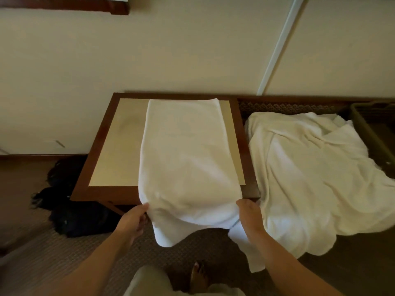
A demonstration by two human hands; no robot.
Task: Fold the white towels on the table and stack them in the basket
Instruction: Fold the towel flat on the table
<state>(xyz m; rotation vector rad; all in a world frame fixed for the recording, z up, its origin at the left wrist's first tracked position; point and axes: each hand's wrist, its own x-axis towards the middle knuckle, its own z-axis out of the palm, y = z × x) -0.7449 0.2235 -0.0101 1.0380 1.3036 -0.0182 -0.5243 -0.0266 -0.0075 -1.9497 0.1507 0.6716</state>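
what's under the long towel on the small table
Under the long towel lies the table's beige top; the covered part is hidden. Its near end overhangs the edge, held at both corners by the left hand and right hand.

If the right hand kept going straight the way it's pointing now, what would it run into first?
The right hand points up and away toward the table, pinching the folded towel at its near corner. Going on, it would likely meet the table's near right edge first, though depth is unclear from this view.
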